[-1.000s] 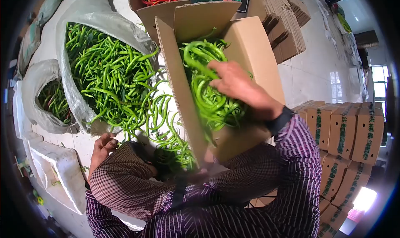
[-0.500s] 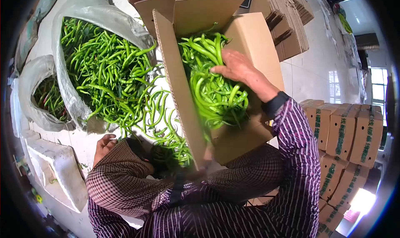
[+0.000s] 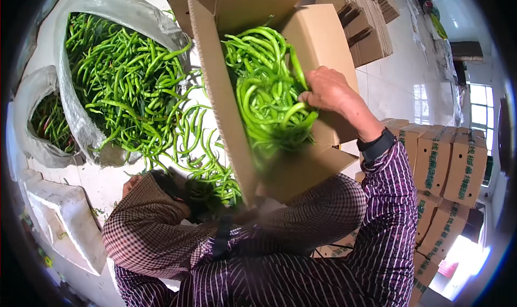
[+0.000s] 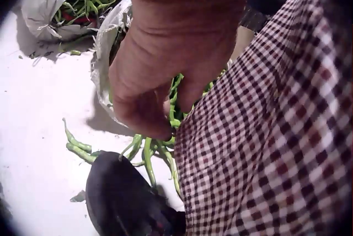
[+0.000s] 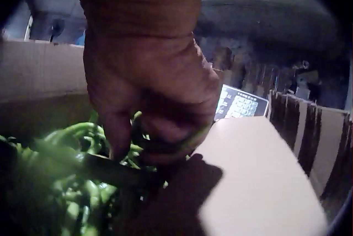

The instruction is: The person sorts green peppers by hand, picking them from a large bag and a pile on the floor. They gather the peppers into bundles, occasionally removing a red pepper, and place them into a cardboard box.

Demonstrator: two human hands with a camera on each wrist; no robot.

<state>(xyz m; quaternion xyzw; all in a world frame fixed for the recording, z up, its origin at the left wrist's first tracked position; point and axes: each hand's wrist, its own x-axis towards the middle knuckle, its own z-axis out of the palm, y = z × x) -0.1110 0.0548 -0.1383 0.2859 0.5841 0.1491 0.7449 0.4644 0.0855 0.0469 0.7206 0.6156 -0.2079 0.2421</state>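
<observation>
My right hand (image 3: 329, 92) is at the right side of an open cardboard box (image 3: 223, 97), its fingers curled round a long green chili pepper (image 3: 297, 67). Below and left of it, a heap of green chili peppers (image 3: 258, 100) fills much of the box. In the right wrist view the thumb and fingers bend over the peppers, in deep shadow. My left hand (image 4: 165, 65) hangs loosely beside the checked knee (image 4: 253, 120), fingers slightly bent and holding nothing. Loose green peppers lie on the floor below it, near a dark shoe (image 4: 121, 197). The knee mostly hides this hand in the head view.
A large white sack (image 3: 67, 86) at the left spills green peppers onto the floor. A smaller sack (image 3: 27, 102) and a white foam box (image 3: 70, 215) stand farther left. Flattened cardboard (image 3: 371, 32) lies at the back right; printed cartons (image 3: 433, 156) are stacked at the right.
My right hand has moved right across the peppers to the box's right side, and now grips a pepper there. The head view has shifted; my left hand stays by the knee.
</observation>
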